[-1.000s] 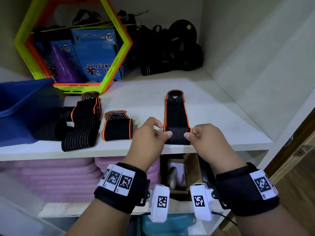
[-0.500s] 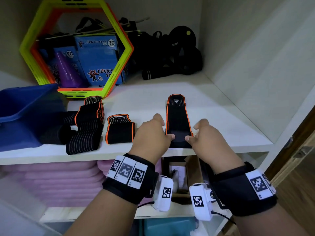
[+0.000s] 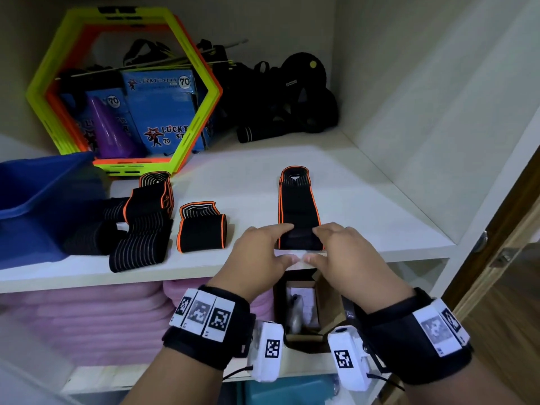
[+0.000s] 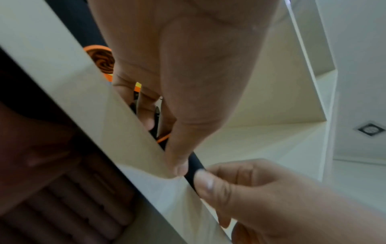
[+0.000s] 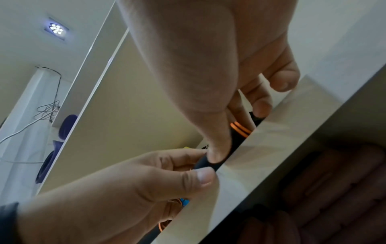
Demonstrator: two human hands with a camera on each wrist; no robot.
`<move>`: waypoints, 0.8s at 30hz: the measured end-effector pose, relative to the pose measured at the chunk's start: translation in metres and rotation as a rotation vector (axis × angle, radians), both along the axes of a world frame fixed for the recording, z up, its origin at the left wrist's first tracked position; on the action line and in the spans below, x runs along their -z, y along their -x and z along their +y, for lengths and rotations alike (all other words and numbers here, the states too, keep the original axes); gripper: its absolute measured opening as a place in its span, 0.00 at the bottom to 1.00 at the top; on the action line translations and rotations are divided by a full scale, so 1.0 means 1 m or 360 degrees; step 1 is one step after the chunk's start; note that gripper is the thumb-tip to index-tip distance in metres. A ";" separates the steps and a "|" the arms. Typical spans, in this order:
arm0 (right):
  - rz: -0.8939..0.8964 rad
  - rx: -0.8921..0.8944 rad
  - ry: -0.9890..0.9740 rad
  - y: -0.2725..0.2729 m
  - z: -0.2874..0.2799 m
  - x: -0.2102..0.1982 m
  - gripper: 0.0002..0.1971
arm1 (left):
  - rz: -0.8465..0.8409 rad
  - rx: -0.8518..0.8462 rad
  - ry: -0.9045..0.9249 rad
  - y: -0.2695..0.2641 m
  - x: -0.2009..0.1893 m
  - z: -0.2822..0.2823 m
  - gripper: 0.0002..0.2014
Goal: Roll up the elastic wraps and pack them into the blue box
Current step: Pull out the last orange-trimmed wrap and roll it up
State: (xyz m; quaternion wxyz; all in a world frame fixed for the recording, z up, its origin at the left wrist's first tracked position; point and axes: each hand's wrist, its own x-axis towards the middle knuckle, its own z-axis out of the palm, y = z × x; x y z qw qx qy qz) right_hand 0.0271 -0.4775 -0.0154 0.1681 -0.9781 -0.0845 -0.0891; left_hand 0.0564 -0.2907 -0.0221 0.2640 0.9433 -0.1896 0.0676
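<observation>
At the front edge of the white shelf (image 3: 365,182), your left hand (image 3: 257,255) and right hand (image 3: 342,252) each pinched the near end of an orange-trimmed black wrap (image 3: 298,206), thumbs at the shelf lip and forefingers curled over the first turn of the roll; the rest of the strip lay flat, running straight away from you. The fabric looked soft, light and springy (judging by its limp lie), so it would likely unwind if released; the best hold seemed to be the two outer ends of the roll, with even tension. Three more wraps (image 3: 201,226) lay to your left, the farthest touching the blue box (image 3: 35,176) at the shelf's left end. None was seen inside the box.
</observation>
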 end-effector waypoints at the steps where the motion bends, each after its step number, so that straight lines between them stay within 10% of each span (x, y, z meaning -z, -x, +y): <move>1: 0.0031 -0.0003 -0.0059 0.000 -0.002 -0.002 0.25 | 0.0065 0.0002 0.0164 0.001 0.000 0.003 0.33; 8: 0.0004 0.0045 -0.0447 -0.005 -0.011 -0.001 0.17 | 0.0281 -0.0133 0.0657 -0.001 -0.002 0.005 0.18; 24: 0.0000 0.0196 -0.0911 -0.013 -0.010 -0.013 0.07 | 0.0008 -0.0351 0.0616 0.009 -0.009 -0.009 0.08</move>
